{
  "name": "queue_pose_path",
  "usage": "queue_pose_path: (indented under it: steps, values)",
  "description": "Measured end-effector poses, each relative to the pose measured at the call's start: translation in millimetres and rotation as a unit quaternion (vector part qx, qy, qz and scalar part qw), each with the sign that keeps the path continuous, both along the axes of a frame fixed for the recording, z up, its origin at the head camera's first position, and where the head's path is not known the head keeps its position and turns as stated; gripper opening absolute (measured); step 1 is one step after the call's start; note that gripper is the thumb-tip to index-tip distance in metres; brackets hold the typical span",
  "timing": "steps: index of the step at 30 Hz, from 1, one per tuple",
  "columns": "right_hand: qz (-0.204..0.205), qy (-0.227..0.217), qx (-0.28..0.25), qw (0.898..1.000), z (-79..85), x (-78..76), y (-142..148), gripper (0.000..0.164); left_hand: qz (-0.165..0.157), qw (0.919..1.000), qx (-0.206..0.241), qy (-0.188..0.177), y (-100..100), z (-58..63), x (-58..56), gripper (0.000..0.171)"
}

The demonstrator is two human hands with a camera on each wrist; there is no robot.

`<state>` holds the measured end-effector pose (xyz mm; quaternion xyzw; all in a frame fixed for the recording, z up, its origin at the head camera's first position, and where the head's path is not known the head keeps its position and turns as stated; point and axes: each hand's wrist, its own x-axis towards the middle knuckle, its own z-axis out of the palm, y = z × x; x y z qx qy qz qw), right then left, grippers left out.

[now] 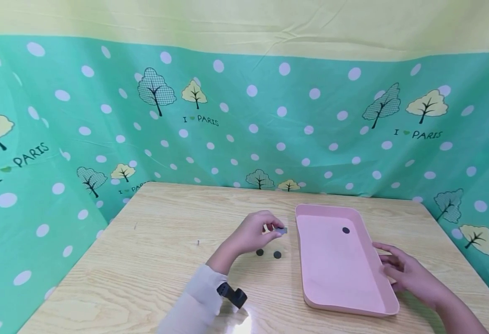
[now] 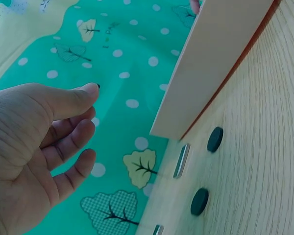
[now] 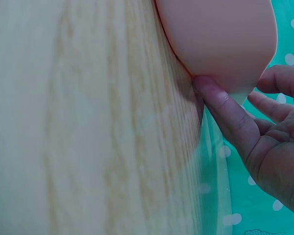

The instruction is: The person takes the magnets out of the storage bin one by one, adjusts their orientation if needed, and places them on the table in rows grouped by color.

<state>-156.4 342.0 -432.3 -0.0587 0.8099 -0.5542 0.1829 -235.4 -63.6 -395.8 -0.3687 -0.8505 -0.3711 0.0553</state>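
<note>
My left hand (image 1: 256,232) is raised left of the pink tray (image 1: 336,273), thumb and fingertips together. In the left wrist view, a tiny dark edge of a thing shows at the thumb tip (image 2: 91,90); the rest is hidden behind the thumb. Two black round discs, one left (image 1: 260,252) and one right (image 1: 277,254), lie on the table below this hand. Another black disc (image 1: 345,230) lies inside the tray. My right hand (image 1: 411,278) holds the tray's right side, its thumb (image 3: 220,98) against the outer wall near the bottom edge and a finger at the rim.
A short shiny metal bar (image 2: 182,160) lies on the wooden table (image 1: 165,250) near the discs, with a second metal piece (image 2: 158,230) partly cut off by the frame. A green dotted curtain (image 1: 228,116) hangs behind and beside the table. A black strap (image 1: 232,295) circles the left wrist.
</note>
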Motion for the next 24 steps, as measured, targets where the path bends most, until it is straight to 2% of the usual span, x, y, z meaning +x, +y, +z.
queue_pose_path:
  steps: [8, 24]
  values:
    - [0.001, 0.004, -0.001, 1.000, -1.2, 0.4, 1, 0.062, 0.014, 0.9999, -0.004, 0.005, -16, -1.9, 2.6, 0.013]
    - [-0.005, 0.000, 0.012, 1.000, 2.4, 0.7, -1, 0.066, 0.047, 0.9984, 0.007, -0.029, -53, -9.5, 4.2, 0.012]
